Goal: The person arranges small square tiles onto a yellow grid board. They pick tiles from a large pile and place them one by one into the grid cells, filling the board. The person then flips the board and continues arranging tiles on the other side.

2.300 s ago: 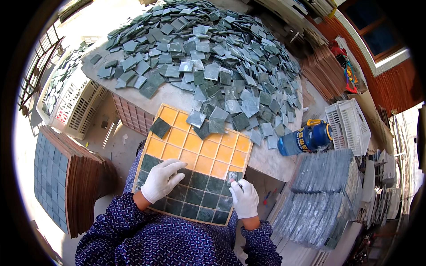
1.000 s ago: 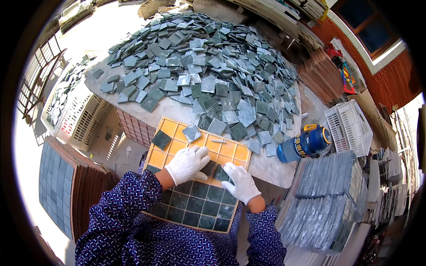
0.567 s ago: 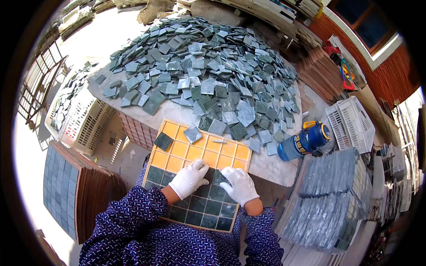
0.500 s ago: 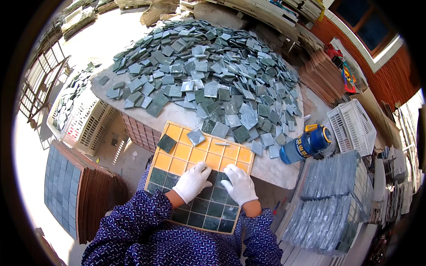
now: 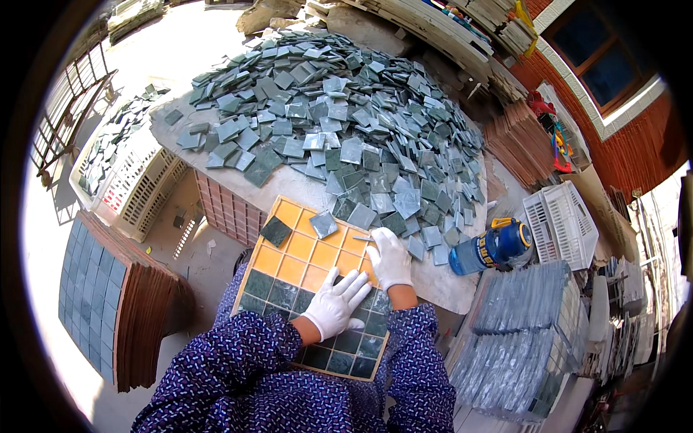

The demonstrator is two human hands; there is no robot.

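A shallow mould (image 5: 246,277) with an orange grid lies before me, its nearer rows filled with dark green square stone tiles (image 5: 315,356). My left hand (image 5: 336,303), in a white glove, rests flat on these tiles with fingers spread. At the mould's upper right, my gloved right hand (image 5: 392,260) has its thumb and fingertips around the end of a thin grey strip (image 5: 361,238); whether the strip is a tool or a tile edge is unclear. Two loose tiles, a dark one (image 5: 276,232) and a grey one (image 5: 323,224), lie over the orange cells (image 5: 292,269).
A large heap of loose tiles (image 5: 325,108) covers the table (image 5: 238,189) beyond the mould. A blue bottle (image 5: 491,249) lies at the right, near a white crate (image 5: 561,224) and wrapped tile stacks (image 5: 516,325). Stacked filled sheets (image 5: 94,281) and a tile-filled basket (image 5: 137,191) stand left.
My right hand has moved up and right from the green tiles to the thin strip. The left hand has shifted slightly nearer, its curled fingers now spread flat.
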